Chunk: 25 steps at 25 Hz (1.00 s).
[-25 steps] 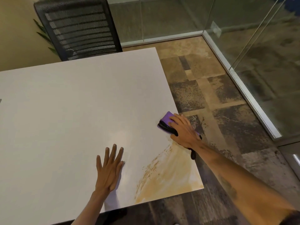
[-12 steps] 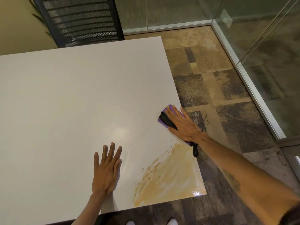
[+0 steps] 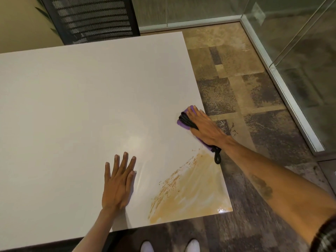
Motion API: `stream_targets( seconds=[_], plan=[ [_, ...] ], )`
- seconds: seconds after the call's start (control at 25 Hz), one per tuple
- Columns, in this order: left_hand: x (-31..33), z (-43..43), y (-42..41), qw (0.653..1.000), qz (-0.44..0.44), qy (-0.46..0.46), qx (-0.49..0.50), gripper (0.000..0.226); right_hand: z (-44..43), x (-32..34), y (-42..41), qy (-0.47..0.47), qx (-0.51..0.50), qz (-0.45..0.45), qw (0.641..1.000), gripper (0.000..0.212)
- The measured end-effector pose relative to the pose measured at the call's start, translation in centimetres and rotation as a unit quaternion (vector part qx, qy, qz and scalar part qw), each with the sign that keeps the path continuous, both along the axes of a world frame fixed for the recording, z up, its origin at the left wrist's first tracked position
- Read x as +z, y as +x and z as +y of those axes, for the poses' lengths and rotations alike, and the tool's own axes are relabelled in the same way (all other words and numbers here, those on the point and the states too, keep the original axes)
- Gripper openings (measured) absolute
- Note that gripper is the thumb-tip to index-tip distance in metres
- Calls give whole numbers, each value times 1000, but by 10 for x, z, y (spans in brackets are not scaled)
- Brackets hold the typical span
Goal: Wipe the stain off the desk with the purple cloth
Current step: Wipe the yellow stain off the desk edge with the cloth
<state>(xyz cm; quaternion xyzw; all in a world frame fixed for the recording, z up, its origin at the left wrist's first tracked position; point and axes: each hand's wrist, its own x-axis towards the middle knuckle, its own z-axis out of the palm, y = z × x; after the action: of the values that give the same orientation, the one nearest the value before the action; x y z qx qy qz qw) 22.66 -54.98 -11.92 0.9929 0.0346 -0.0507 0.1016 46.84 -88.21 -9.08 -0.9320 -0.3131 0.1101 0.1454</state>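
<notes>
A white desk point(image 3: 81, 106) fills the left and middle of the head view. An orange-brown smeared stain point(image 3: 190, 193) covers its near right corner. My right hand point(image 3: 205, 130) presses flat on the purple cloth point(image 3: 181, 122), which has black trim and a black loop, at the desk's right edge just beyond the stain. Most of the cloth is hidden under the palm. My left hand point(image 3: 119, 182) lies flat on the desk with fingers spread, left of the stain, holding nothing.
A black mesh office chair point(image 3: 91, 17) stands behind the desk's far edge. Glass partition walls point(image 3: 300, 70) run along the right and back. Patterned carpet point(image 3: 236, 88) lies to the right of the desk. White shoe tips point(image 3: 192, 245) show at the bottom.
The camera has tilted down and the whole scene sits higher in view. My right hand keeps the cloth at the right edge above the stain. The left hand stays flat.
</notes>
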Motion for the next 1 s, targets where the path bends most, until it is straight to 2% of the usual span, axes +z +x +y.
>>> stream_targets(
  seconds=[0.12, 0.28, 0.68, 1.0],
  plan=[
    [-8, 2, 0, 1000, -5, 0, 3, 54, -3, -3, -3, 53, -16, 28, 998, 64],
    [-21, 10, 2, 1000, -16, -22, -12, 57, -10, -7, -30, 67, -17, 41, 997, 64],
    [-4, -1, -11, 999, -32, -4, 29, 56, -37, -12, -170, 68, -59, 53, 994, 65],
    [-11, 11, -38, 998, -33, 24, -55, 58, -28, -2, -263, 83, -173, 39, 981, 69]
  ],
)
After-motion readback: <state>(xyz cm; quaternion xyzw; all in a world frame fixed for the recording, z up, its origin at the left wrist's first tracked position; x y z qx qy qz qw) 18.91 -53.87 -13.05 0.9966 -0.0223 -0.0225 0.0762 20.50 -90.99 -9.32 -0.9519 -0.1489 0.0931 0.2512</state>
